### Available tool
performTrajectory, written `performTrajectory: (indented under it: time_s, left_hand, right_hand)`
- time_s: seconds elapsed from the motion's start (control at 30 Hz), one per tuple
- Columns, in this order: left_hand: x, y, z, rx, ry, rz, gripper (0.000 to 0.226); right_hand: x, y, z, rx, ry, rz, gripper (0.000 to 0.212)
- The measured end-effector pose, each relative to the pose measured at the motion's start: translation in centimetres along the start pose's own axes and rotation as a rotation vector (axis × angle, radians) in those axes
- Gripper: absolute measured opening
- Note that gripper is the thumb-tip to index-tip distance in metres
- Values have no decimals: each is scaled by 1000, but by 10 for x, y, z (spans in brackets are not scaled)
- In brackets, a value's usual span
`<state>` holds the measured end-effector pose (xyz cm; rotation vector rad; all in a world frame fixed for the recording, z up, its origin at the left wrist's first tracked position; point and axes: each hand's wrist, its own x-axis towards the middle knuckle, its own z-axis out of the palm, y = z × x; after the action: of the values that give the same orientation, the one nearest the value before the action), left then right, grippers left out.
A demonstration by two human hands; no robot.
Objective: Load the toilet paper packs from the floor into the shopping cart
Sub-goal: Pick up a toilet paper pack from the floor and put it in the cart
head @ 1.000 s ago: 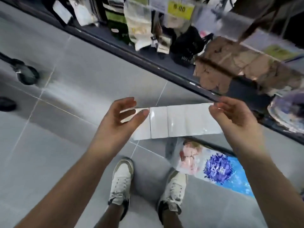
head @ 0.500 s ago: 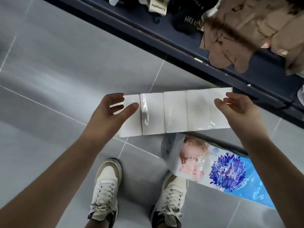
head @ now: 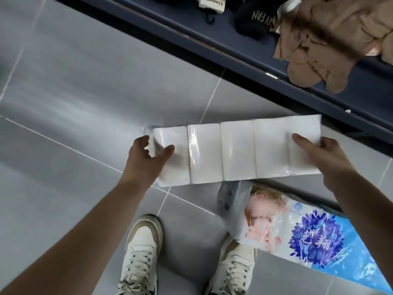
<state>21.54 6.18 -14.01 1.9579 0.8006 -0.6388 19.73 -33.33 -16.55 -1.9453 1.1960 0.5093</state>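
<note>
Standing in pale shoes point(head: 140, 252) at 6 o'clock on the grey tiled floor point(head: 85, 103). Just beside them toward 4 o'clock, against the toe of the right one, a printed toilet paper pack point(head: 297, 237) lying on the tiles: blue wrapper, purple flower, not yet picked up. Above that, at centre, holding a white toilet paper pack point(head: 236, 152) level by its two short ends, clear of the floor by the look of it. Left grip point(head: 146, 158) at 9 o'clock wrapped on the left end, thumb on top, fingers curled round the far edge. Right grip point(head: 331, 165) at 3 o'clock pinching the right end, thumb flat on the film, fingers hidden beneath. Farther out, from 12 to 3 o'clock, a dark shelf point(head: 212, 54) edge running diagonally, carrying tan garments point(head: 331, 39) and a black cap point(head: 253, 20).

Judged as partway: one pack in hand but not loaded, one on the floor left to fetch, no shopping cart anywhere in view, so no telling how many already loaded. Open floor from 8 through 11 o'clock — plenty of room to swing that way. Tighter from 1 to 3 o'clock, with the white pack's right end close to the shelf edge — worth keeping the long pack from catching there, and stepping clear of the printed pack by the right foot
</note>
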Motion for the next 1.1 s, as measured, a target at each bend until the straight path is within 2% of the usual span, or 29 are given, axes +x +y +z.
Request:
performTrajectory:
  time_s: [0.2, 0.33, 0.47, 0.67, 0.73, 0.83, 0.97, 1.1]
  left_hand:
    - [12, -8, -4, 56, -39, -7, 87]
    - [21, -9, -17, 81, 20, -22, 100]
    - [27, -9, -24, 98, 63, -22, 96]
    - [46, -18, -41, 139, 108, -5, 108]
    - [54, -21, -48, 128, 112, -6, 105]
    - [59, -19, -51, 125, 103, -13, 98]
    - [62, -17, -51, 142, 119, -6, 93]
    - [61, -15, -57, 113, 167, 9, 82]
  right_hand:
    - [-10, 1, 20, 73, -51, -40, 107]
    - [-15, -2, 32, 122, -105, -58, 66]
    - [-17, -3, 43, 113, -135, -77, 74]
    - [-16, -3, 55, 91, -149, -92, 96]
    - [-13, -5, 58, 92, -178, -80, 101]
    - [-9, -15, 65, 31, -150, -154, 99]
    - [-6, -18, 77, 191, -140, -132, 86]
    - [-10, -20, 77, 269, -141, -151, 98]
